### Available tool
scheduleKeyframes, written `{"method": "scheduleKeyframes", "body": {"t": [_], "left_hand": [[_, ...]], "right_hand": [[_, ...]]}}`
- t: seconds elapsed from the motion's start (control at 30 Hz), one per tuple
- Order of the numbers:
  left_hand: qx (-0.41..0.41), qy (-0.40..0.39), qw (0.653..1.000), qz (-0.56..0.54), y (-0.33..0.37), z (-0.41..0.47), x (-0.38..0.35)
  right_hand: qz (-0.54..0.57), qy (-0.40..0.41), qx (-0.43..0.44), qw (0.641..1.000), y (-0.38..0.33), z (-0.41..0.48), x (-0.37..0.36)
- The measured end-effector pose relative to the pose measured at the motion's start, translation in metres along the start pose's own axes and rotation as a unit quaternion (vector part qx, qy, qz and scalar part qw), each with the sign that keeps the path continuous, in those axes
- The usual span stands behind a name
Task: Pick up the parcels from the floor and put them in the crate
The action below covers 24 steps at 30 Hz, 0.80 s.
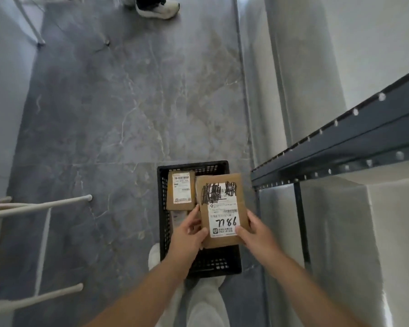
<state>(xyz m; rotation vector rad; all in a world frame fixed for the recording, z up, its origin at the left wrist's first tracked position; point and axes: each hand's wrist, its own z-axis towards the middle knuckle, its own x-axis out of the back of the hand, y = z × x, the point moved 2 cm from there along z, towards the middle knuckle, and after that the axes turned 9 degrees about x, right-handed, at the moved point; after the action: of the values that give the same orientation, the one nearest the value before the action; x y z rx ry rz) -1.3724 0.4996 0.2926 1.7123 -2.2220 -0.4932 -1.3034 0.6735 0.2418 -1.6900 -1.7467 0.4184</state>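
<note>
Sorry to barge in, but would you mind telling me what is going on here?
A person is holding a brown parcel, hand-marked 7786, with both hands: the left hand grips its left edge and the right hand its right edge. The parcel is over the black crate, which stands on the grey floor, and is not yet let go. A smaller parcel already lies flat at the crate's far end. No other parcels show on the floor.

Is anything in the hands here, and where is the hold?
Both hands hold the brown parcel marked 7786 above the black crate: left hand on its left edge, right hand on its lower right edge.
</note>
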Motion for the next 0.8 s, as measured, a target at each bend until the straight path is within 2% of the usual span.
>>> {"method": "scheduleKeyframes", "body": {"t": [0.17,0.33,0.5,0.57,0.63,0.8], "left_hand": [[0.008,-0.001,0.999,0.032,-0.034,0.116,-0.003],[-0.006,-0.005,0.996,0.089,-0.059,0.219,0.000],[-0.039,0.006,0.979,0.202,-0.074,0.271,-0.002],[-0.057,0.018,0.956,0.289,-0.080,0.278,-0.004],[-0.065,0.012,0.935,0.348,-0.082,0.278,-0.006],[-0.059,0.008,0.936,0.348,-0.056,0.229,-0.006]], "right_hand": [[-0.011,0.007,-0.002,1.000,0.050,0.098,-0.024],[-0.034,0.064,0.016,0.997,0.078,0.184,-0.061],[-0.089,0.142,0.020,0.986,0.090,0.234,-0.095],[-0.126,0.126,0.018,0.984,0.091,0.244,-0.104],[-0.173,0.075,-0.003,0.982,0.090,0.243,-0.107],[-0.223,0.009,-0.015,0.975,0.068,0.191,-0.096]]}}
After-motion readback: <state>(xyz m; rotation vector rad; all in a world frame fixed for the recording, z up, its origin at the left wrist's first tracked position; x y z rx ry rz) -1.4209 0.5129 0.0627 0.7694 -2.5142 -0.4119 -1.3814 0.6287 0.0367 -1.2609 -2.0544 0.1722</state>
